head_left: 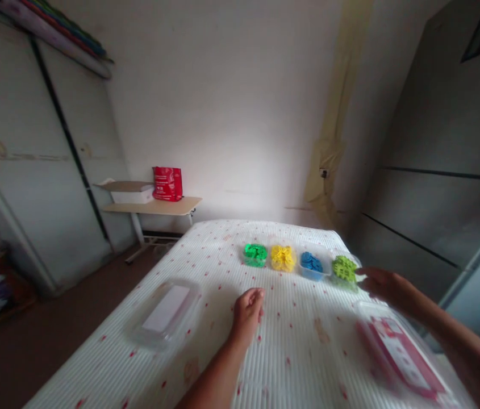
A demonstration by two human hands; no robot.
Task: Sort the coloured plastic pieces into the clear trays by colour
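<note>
Four small clear tubs stand in a row on the white spotted table cover: green pieces, yellow pieces, blue pieces and lime-green pieces. My right hand reaches in from the right, its fingertips touching or just beside the lime-green tub; the fingers look loosely extended. Resting mid-table, my left hand has its fingers curled in, with nothing visible in them.
A clear lidded box with a white card lies at the left of the table. A clear box with red contents lies at the right. Beyond the table stand a small side table with a red bag, wardrobe doors and a grey fridge.
</note>
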